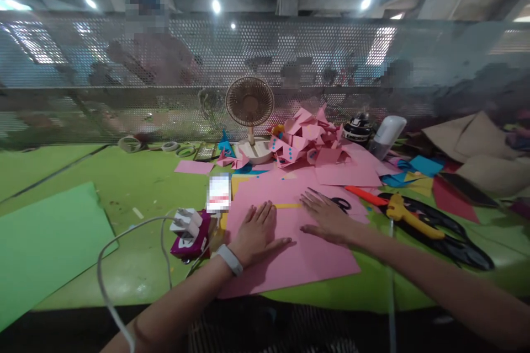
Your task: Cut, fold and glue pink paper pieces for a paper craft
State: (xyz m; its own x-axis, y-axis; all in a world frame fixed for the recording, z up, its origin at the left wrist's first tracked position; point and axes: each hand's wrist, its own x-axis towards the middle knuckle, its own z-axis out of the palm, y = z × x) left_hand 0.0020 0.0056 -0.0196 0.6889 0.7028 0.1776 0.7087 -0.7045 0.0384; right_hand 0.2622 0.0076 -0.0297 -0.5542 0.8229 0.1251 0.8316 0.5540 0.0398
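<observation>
A large pink paper sheet [285, 256] lies on the green table [136, 187] in front of me. My left hand [256, 231], with a white wristband, rests flat on the sheet, fingers stretched out. My right hand [327, 218] also lies flat on the sheet to the right, fingers spread. Neither hand holds anything. A pair of black-handled scissors [342, 204] lies just beyond my right fingers. A pile of folded pink paper shapes [310, 140] sits further back.
A small desk fan [249, 116] stands at the back centre. A white charger with cable [186, 222] sits on a purple box at left. A green sheet [45, 242] lies far left. A yellow glue gun [408, 215], coloured papers and brown paper lie right. A person stands behind the mesh screen [144, 38].
</observation>
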